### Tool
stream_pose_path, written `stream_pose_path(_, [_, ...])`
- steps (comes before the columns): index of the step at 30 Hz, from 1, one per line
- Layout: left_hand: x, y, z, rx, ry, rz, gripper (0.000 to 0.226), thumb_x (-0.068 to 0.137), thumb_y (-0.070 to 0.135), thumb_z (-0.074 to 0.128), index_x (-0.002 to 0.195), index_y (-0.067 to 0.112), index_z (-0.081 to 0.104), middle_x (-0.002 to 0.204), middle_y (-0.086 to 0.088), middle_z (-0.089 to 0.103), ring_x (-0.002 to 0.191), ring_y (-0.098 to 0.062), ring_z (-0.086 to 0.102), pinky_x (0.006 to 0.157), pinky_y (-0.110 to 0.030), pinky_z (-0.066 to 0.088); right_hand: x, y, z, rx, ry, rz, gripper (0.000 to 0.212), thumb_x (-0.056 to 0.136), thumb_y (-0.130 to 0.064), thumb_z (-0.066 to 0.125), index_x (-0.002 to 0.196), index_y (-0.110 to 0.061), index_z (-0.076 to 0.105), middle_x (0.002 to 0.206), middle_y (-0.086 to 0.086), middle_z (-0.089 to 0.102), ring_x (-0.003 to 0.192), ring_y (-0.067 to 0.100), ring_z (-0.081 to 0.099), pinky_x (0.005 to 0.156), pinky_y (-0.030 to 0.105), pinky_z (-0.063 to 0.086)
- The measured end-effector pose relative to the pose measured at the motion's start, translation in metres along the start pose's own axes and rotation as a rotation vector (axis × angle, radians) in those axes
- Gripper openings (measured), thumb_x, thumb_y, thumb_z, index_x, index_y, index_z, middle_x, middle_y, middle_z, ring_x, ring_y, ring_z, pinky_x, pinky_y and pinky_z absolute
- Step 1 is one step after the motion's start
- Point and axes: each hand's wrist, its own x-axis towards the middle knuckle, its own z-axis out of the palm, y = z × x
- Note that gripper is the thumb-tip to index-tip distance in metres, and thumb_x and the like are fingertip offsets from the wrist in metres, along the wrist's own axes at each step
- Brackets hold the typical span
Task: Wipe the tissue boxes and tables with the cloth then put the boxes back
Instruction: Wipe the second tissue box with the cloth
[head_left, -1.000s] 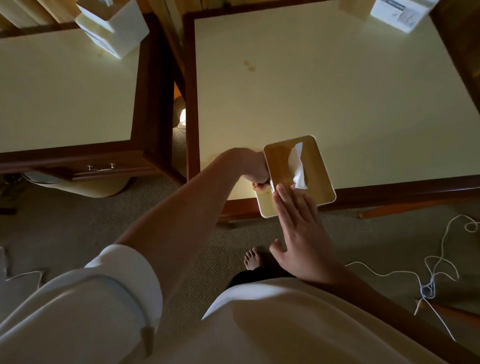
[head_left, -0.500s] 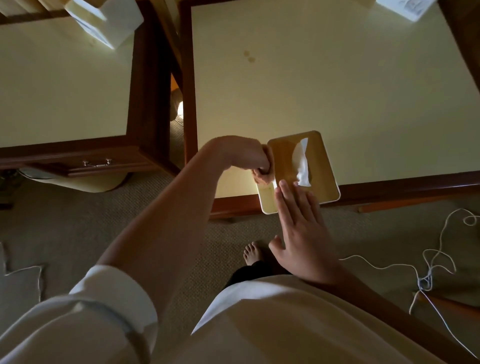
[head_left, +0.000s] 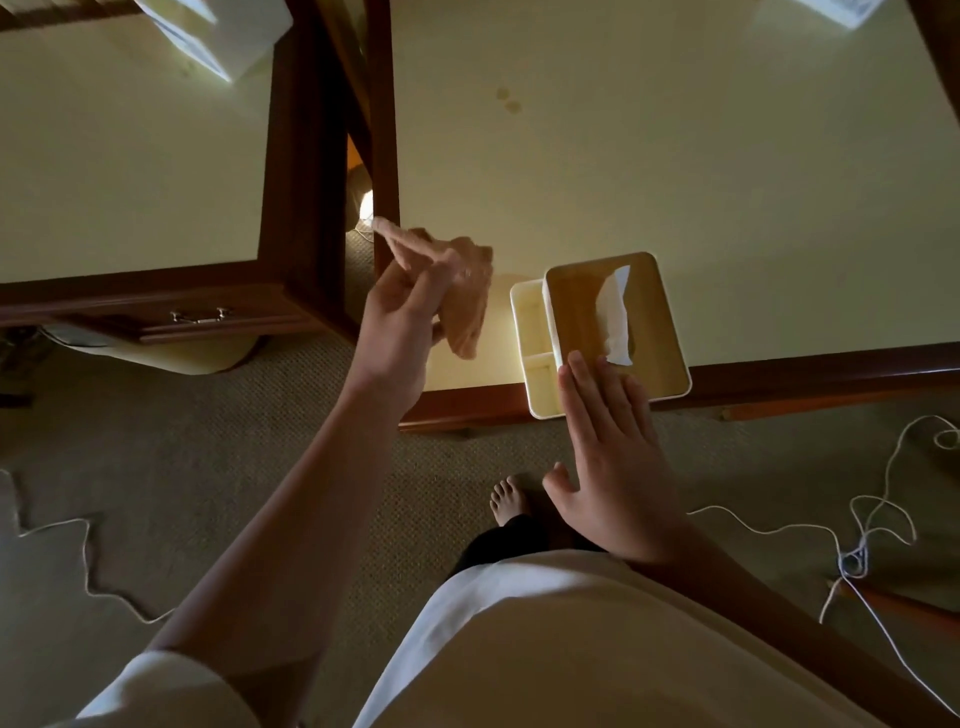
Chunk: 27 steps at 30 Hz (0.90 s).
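Head view, looking down. The tissue box (head_left: 613, 322) sits at the near edge of the right bench (head_left: 675, 156), its near corner overhanging the dark wooden rim. I see a cream body with rounded corners, a tan wood-toned lid, and a white tissue (head_left: 615, 322) standing up from the slot. An open cream side tray, split into two compartments, is on its left side.

The right hand (head_left: 613, 467) lies flat on the near part of the lid, its fingers (head_left: 587, 384) straight and together, thumb spread off to the left. The left hand (head_left: 400, 322) is raised over the near left corner of the same bench, its fingers curled and pinching a tan cloth (head_left: 462, 296) that hangs crumpled, left of the box and apart from it.

A second white box (head_left: 228, 31) stands at the far side of the left bench (head_left: 130, 156). A third (head_left: 831, 8) is cut off at the far right edge of the view. It carries small dark print, which I cannot read. No brand is legible on the near box.

A bare foot (head_left: 506, 501) and a loose white cord (head_left: 857, 519) lie on the carpet (head_left: 311, 467).
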Motion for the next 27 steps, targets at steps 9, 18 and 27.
stream_pose_path(9, [-0.005,-0.017,0.031,0.071,0.179,0.210,0.030,0.102,-0.001,0.053,0.125,0.018,0.056,0.119,0.003,0.072,0.116,-0.014,0.069,0.094,-0.031,0.056,-0.002,-0.001,0.002,-0.007,0.007,0.007,0.097,0.080,-0.025,0.075,0.161,0.000,0.027,0.172,0.014,0.017,0.159,0.031,0.015,0.127,0.056,0.019])
stream_pose_path(18, [-0.018,-0.023,0.048,0.135,0.283,0.217,0.021,0.105,0.000,0.057,0.112,0.020,0.057,0.104,0.021,0.073,0.109,-0.007,0.071,0.087,-0.027,0.058,0.000,0.002,0.006,-0.054,-0.018,-0.002,0.084,0.090,-0.035,0.057,0.161,0.000,0.026,0.172,0.015,0.016,0.159,0.033,0.016,0.126,0.057,0.022])
stream_pose_path(27, [-0.024,-0.029,0.047,0.282,0.415,0.208,0.044,0.092,-0.010,0.063,0.129,0.006,0.044,0.110,0.009,0.059,0.096,-0.001,0.064,0.078,-0.018,0.054,0.004,0.000,0.007,-0.046,0.005,0.020,0.071,0.105,-0.044,0.016,0.158,0.001,0.034,0.169,0.015,0.025,0.157,0.034,0.023,0.126,0.056,0.022])
